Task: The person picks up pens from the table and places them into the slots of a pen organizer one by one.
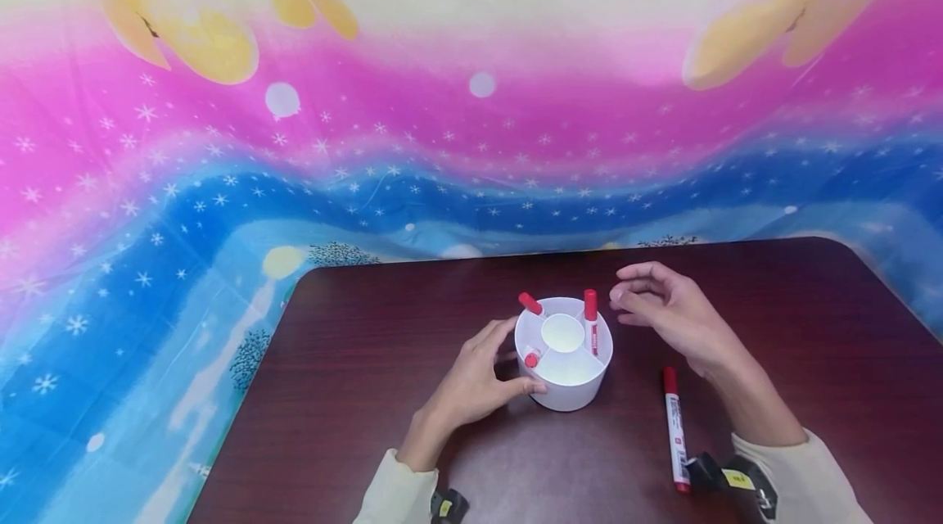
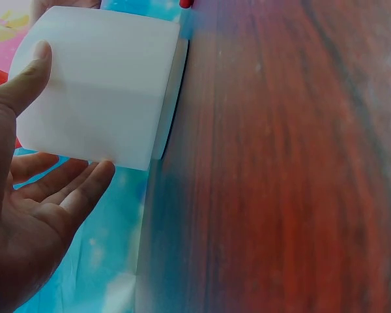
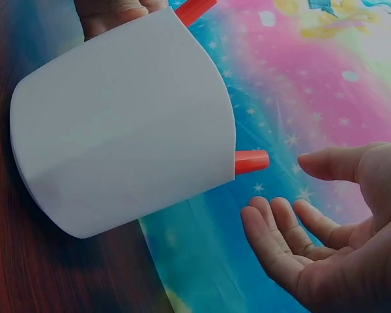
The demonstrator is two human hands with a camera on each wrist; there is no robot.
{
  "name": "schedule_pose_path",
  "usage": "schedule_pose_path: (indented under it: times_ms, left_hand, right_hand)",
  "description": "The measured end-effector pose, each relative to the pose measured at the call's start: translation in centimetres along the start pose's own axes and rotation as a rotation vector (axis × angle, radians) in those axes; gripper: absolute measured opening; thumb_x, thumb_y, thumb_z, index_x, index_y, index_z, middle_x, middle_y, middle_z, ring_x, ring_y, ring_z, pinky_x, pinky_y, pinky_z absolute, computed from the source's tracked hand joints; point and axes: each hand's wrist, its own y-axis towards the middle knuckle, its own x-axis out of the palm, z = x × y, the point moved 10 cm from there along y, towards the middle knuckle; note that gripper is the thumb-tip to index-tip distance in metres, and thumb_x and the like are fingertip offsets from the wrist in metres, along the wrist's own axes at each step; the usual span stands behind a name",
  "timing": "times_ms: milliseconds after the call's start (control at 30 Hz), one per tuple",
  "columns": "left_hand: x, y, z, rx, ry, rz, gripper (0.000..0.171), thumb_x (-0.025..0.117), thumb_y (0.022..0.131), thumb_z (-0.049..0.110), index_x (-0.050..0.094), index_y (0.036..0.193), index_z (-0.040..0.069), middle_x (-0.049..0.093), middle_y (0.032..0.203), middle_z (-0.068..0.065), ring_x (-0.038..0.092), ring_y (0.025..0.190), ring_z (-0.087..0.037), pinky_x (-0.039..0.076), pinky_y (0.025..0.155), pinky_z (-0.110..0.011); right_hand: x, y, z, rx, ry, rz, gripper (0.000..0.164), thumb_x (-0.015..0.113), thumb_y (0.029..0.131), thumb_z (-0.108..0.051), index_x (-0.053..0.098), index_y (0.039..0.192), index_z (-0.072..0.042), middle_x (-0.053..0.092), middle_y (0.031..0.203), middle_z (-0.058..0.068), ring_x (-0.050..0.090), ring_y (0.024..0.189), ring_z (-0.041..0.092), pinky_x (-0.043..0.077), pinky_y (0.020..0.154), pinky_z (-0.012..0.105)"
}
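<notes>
A round white desk organizer with divided compartments and a central cup stands on the table. My left hand holds its left side, thumb at the near wall and fingers spread round behind. Red-capped markers sit in three of the outer compartments: one marker stands at the right, another leans at the back left, and only the red end of a third shows at the front left. To the right of the organizer, my right hand hovers with fingers loosely bent and nothing between them.
Another red-and-white marker lies on the dark wood table, below the right hand and near its wrist camera strap. Beyond the table's back edge hangs a colourful snowflake-patterned cloth.
</notes>
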Motion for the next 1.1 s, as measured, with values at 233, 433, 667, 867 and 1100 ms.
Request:
schedule_pose_path:
  times_ms: [233,433,667,867,1100]
  left_hand:
    - [-0.4,-0.1,0.4,0.006,0.054,-0.017,0.100,0.094,0.082,0.046,0.044,0.164,0.023,0.061,0.145,0.001,0.067,0.128,-0.016,0.060,0.105,-0.029]
    - [-1.2,-0.3,-0.1,-0.021,0.087,-0.007,0.102,0.095,0.080,0.047,0.044,0.164,0.018,0.062,0.140,0.002,0.070,0.123,-0.017,0.060,0.107,-0.032]
    - [-1.0,-0.2,-0.1,-0.011,0.090,-0.014,0.104,0.095,0.080,0.048,0.043,0.164,0.016,0.060,0.146,0.001,0.071,0.125,-0.019,0.059,0.108,-0.033]
    - [-0.9,-0.3,0.3,0.028,0.077,-0.004,0.100,0.096,0.080,0.044,0.045,0.163,0.020,0.061,0.144,0.003,0.070,0.123,-0.016,0.060,0.106,-0.029]
    - [-0.8,-0.1,0.5,0.053,0.094,-0.007,0.102,0.095,0.081,0.048,0.043,0.165,0.022,0.060,0.146,0.002,0.066,0.128,-0.016,0.060,0.106,-0.029]
  right_hand:
    - [-0.8,-0.5,0.4,0.008,-0.037,0.008,0.050,0.069,0.106,-0.019,0.049,0.145,0.006,0.066,0.118,0.009,0.074,0.099,0.001,0.066,0.089,0.027]
    - [-2.1,-1.3,1.1,0.002,-0.046,0.019,0.048,0.067,0.107,-0.018,0.049,0.143,0.007,0.068,0.113,0.004,0.074,0.099,0.001,0.065,0.088,0.025]
    - [-3.3,-2.0,2.2,0.014,-0.077,0.026,0.050,0.068,0.107,-0.020,0.048,0.146,0.006,0.068,0.112,-0.003,0.074,0.098,0.000,0.065,0.086,0.022]
    - [-3.8,-2.7,3.3,0.029,-0.096,0.025,0.050,0.068,0.107,-0.017,0.048,0.146,0.008,0.069,0.110,-0.006,0.074,0.097,-0.001,0.066,0.085,0.024]
    - [-4.3,-3.9,5.2,0.066,-0.128,0.018,0.050,0.068,0.107,-0.017,0.049,0.146,0.009,0.070,0.110,-0.005,0.073,0.096,-0.001,0.066,0.083,0.025]
